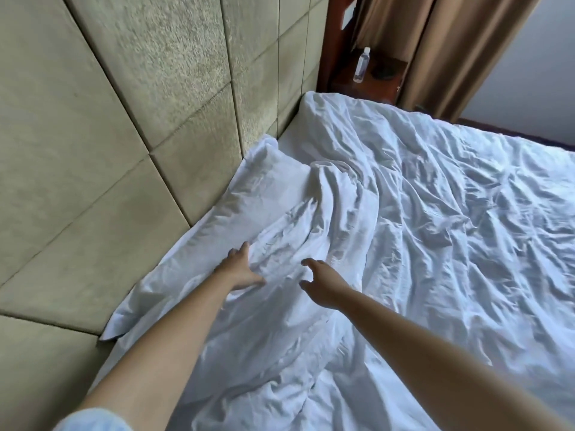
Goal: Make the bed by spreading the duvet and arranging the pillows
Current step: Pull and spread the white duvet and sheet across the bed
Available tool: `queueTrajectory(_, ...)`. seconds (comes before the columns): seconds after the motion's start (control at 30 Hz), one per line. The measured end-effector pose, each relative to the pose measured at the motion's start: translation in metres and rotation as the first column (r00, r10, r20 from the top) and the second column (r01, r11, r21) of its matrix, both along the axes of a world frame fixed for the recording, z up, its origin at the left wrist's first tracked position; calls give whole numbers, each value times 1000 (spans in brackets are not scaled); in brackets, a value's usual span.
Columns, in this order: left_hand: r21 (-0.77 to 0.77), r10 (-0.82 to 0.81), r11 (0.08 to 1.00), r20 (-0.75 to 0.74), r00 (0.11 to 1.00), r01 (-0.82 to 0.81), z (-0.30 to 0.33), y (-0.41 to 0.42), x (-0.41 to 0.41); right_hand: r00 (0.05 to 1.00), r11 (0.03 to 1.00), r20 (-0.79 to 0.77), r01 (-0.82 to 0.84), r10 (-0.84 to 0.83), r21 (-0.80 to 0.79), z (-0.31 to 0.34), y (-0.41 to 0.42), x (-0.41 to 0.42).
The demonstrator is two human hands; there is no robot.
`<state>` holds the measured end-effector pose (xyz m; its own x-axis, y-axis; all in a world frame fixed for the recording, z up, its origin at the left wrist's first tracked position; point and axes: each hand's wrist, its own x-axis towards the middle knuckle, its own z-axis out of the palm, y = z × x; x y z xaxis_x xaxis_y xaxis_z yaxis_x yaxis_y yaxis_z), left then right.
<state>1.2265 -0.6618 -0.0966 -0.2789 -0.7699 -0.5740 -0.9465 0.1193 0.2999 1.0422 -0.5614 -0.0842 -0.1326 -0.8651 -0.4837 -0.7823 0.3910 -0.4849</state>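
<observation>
Both forearms reaching toward 12 o'clock. Left hand (241,270) flat, fingers spread wide, pressing the rumpled white duvet (420,213); right hand (320,283) hovering, fingers loosely apart, holding nothing. Pillow (273,175) at 11 o'clock against the padded headboard (124,119).

Padded headboard wall (124,119), beige square panels with dark seams, fills left side. Dark red-brown wooden nightstand (378,80) in far corner, clear plastic bottle (362,64) standing on it. Tan curtain (441,51) hangs just beside nightstand. Pale wall (541,63) at right, soft daylight.
</observation>
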Motion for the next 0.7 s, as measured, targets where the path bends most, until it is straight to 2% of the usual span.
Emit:
queueTrajectory(0.07, 40, -48, 998, -4, 999, 49, -5, -5, -6, 995, 997, 59, 80, -81, 15, -9, -2, 7)
queueTrajectory(0.13, 63, -69, 995, -57, 996, 72, -4, -3, -13, 958, 971, 158, 235, -239, 40, -12, -5, 10)
queueTrajectory(0.17, 86, -77, 993, -109, 991, 87, -2, 2, -16, 910, 940, 235, 333, -342, 78, -12, -6, 10)
queueTrajectory(0.23, 105, -123, 983, -219, 968, 149, 5, 17, -24, 745, 844, 399, 495, -535, 208, -6, -8, 9)
queueTrajectory(0.3, 109, -172, 969, -351, 921, 222, 23, 39, -34, 594, 751, 468, 582, -654, 311, 5, -11, 7)
queueTrajectory(0.37, 135, -195, 949, -454, 869, 284, 48, 63, -44, 512, 696, 491, 631, -705, 341, 23, -11, 4)
queueTrajectory(0.4, 153, -194, 942, -474, 859, 298, 61, 76, -47, 523, 697, 480, 636, -704, 330, 34, -9, 2)
queueTrajectory(0.5, 206, -130, 943, -495, 859, 262, 95, 106, -45, 692, 779, 366, 591, -622, 209, 66, -2, -4)
queueTrajectory(0.53, 203, -87, 954, -520, 850, 222, 111, 110, -39, 700, 795, 397, 587, -593, 154, 81, -2, -3)
queueTrajectory(0.6, 146, 25, 986, -602, 798, 80, 150, 113, -23, 673, 814, 546, 581, -499, 28, 119, -12, 4)
queueTrajectory(0.7, 145, 154, 987, -748, 645, -68, 211, 106, 12, 578, 801, 757, 585, -304, -125, 182, -28, 34)
